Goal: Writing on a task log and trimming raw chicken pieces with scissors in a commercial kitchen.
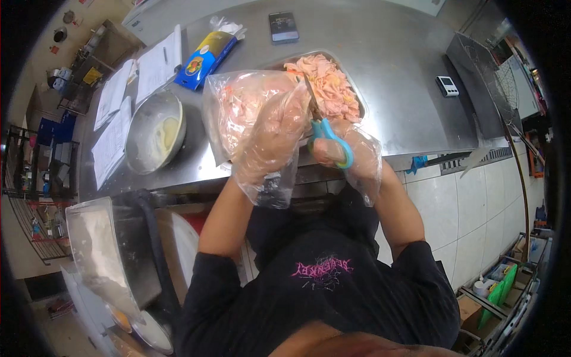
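Note:
Both of my hands wear clear plastic gloves. My right hand [337, 147] is closed round the light-blue handles of a pair of scissors [328, 129], whose blades point away from me. Beside the blades, my left hand [279, 129] holds a piece of pale raw meat or skin [299, 96] by its fingertips. Under and left of that hand lies a clear plastic bag [236, 107] with pink raw pieces inside. A metal tray [363, 105] behind the scissors bears a heap of pale pink, folded raw skin or meat [332, 85]. The bag hides part of the tray.
On the steel table [401, 80] stand a metal bowl [156, 131] with pale residue, a blue and yellow packet [205, 58], papers [158, 64] with a pen, a phone [283, 27] and a small timer [447, 86]. A clear bin of white powder [105, 250] stands below at left.

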Demonstrator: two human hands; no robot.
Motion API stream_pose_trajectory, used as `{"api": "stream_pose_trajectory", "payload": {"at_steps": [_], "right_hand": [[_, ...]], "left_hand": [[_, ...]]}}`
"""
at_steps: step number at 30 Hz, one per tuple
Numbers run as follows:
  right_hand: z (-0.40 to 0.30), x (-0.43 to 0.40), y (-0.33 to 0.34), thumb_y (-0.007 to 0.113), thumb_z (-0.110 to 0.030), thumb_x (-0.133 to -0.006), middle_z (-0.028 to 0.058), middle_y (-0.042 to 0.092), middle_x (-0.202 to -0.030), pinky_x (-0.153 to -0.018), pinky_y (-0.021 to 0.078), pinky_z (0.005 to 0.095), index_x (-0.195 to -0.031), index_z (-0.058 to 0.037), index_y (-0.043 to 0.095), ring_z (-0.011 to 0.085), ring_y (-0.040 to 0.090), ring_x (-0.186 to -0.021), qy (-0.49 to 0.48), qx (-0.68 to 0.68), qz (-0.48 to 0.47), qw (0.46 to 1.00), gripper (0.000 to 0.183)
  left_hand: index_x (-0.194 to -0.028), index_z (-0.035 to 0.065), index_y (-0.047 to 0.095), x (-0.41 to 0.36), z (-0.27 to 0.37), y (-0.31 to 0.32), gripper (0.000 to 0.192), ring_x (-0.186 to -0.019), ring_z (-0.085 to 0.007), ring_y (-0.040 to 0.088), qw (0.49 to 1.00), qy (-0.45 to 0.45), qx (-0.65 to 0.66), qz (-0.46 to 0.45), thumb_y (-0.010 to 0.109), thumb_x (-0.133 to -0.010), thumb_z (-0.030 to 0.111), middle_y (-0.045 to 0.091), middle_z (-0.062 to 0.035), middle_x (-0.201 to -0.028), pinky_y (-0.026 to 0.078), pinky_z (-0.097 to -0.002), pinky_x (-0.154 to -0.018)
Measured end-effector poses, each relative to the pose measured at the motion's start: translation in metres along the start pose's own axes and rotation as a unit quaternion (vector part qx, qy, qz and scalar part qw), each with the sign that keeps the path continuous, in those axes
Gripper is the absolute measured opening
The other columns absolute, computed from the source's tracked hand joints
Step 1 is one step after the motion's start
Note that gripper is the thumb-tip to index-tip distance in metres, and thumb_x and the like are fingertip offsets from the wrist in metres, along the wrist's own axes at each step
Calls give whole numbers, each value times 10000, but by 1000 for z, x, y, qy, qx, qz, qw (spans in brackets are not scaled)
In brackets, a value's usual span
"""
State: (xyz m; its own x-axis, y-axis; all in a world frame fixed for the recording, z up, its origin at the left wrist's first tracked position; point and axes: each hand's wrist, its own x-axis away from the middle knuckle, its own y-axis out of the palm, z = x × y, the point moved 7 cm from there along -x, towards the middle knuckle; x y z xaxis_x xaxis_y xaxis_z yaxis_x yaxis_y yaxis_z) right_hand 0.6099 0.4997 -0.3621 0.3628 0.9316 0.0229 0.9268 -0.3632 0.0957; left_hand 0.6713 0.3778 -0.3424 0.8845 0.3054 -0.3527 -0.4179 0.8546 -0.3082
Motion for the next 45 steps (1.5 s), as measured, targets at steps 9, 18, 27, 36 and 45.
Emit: {"api": "stream_pose_trajectory", "payload": {"at_steps": [9,18,27,36,45], "right_hand": [[26,11,-9,681,-614,-888,-16,520,-739,-495,319,212,-1106,-72,555,72,426,-579,36,-188,27,981,597],[3,21,-49,542,-665,-952,7,547,-804,-488,308,166,-1125,-31,567,49,379,-566,-21,-186,99,977,658],[8,58,-60,530,-607,-983,-59,412,-668,-496,229,198,-889,-30,636,15,336,-556,77,-31,177,981,594],[14,68,-72,580,-584,-968,-74,395,-639,-490,203,218,-887,-23,625,18,318,-547,56,40,232,970,569],[44,60,-76,611,-571,-955,-62,412,-650,-500,236,214,-916,-5,634,28,342,-558,98,-3,171,980,568]], "left_hand": [[-1334,18,602,-30,40,7,412,-986,-321,642,968,4,-162,-193,542,-1015,270,678,-212,-1067,488,-378,-924],[-1203,29,635,-45,51,35,344,-1010,-367,644,836,293,-404,-228,606,-925,229,685,-188,-1014,511,-453,-867],[-1255,91,649,-89,24,33,345,-848,-229,715,904,176,-333,-204,681,-921,166,703,-173,-955,551,-371,-732],[-1176,83,698,-71,30,-44,258,-891,-156,687,924,34,-369,-97,670,-966,230,722,-91,-996,551,-319,-782],[-1215,33,654,-60,18,-54,306,-903,-168,711,985,-79,-110,-107,648,-968,213,733,-133,-1035,556,-299,-713]]}}
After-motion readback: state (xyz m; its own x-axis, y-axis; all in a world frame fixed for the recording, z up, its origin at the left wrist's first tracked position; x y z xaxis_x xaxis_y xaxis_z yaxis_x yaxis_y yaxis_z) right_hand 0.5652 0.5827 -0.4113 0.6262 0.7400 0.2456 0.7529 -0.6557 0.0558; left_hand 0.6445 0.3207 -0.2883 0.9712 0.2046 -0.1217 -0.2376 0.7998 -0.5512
